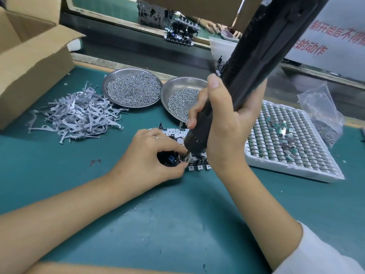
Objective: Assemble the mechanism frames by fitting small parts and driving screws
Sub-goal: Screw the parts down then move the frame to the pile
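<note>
Perforated metal mechanism frame (178, 133) flat on green table (177, 214), black electric screwdriver (246, 72) tilted, tip on frame's near edge

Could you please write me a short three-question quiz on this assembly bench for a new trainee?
1. True or false: the right hand grips the black electric screwdriver with its tip down at the mechanism frame.
2. Which lies nearest the cardboard box? A) the white foam tray B) the pile of grey stamped levers C) the clear plastic bag
3. Fill in: the two round metal dishes, left dish and right dish, hold small ____.

Key
1. True; the left hand holds the frame beside the tip.
2. B.
3. Screws.
</note>
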Demonstrator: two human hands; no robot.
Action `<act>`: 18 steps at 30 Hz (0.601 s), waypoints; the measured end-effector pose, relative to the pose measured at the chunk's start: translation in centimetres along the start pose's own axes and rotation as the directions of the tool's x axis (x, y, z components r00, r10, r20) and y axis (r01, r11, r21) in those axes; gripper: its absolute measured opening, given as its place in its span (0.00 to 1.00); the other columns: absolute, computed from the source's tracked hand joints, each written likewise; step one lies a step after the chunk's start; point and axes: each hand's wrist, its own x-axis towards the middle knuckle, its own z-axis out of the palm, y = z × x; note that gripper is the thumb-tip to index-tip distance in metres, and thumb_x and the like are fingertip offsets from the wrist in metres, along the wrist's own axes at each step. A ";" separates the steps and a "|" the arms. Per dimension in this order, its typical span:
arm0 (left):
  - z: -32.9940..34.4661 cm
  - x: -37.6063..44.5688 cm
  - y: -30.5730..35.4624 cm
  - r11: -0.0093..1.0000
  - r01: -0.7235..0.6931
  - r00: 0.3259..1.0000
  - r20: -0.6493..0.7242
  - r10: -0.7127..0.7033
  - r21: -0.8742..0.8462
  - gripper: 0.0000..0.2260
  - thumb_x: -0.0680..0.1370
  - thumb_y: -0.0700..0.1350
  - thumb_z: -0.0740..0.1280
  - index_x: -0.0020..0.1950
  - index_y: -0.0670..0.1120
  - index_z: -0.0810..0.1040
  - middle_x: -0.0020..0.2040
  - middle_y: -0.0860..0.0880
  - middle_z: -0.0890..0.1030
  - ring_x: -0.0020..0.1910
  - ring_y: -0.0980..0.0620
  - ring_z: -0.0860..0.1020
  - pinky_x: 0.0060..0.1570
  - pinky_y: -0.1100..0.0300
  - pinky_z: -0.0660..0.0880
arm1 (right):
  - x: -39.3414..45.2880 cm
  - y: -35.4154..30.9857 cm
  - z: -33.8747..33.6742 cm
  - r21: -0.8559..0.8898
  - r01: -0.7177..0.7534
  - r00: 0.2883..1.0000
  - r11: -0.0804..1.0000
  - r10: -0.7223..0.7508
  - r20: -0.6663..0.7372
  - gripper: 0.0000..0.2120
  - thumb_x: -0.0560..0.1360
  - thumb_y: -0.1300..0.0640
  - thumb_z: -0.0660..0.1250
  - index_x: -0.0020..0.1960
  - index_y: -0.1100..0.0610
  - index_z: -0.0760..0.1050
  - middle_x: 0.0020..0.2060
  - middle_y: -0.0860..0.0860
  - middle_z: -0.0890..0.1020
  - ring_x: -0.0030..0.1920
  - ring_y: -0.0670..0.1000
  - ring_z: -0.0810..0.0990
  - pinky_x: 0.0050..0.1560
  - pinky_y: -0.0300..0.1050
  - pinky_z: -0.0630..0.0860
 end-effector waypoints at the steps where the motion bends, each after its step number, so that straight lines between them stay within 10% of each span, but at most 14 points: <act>1: 0.0 0.0 0.1 1.000 0.003 1.000 0.000 -0.003 -0.006 0.08 0.62 0.47 0.76 0.40 0.51 0.85 0.36 0.58 0.81 0.43 0.58 0.74 0.54 0.66 0.64 | 0.1 -0.1 -0.1 0.002 0.002 1.000 1.000 -0.002 0.000 0.10 0.74 0.65 0.63 0.47 0.55 0.62 0.25 0.53 0.70 0.18 0.52 0.67 0.22 0.39 0.67; 18: -0.2 -0.1 0.4 0.999 0.038 0.999 0.010 -0.038 0.016 0.12 0.64 0.41 0.79 0.44 0.53 0.85 0.38 0.65 0.76 0.46 0.64 0.72 0.57 0.69 0.61 | 0.8 0.0 -1.7 -0.062 -0.067 0.998 0.996 0.066 -0.010 0.11 0.75 0.60 0.66 0.50 0.53 0.64 0.26 0.49 0.73 0.21 0.51 0.71 0.25 0.39 0.69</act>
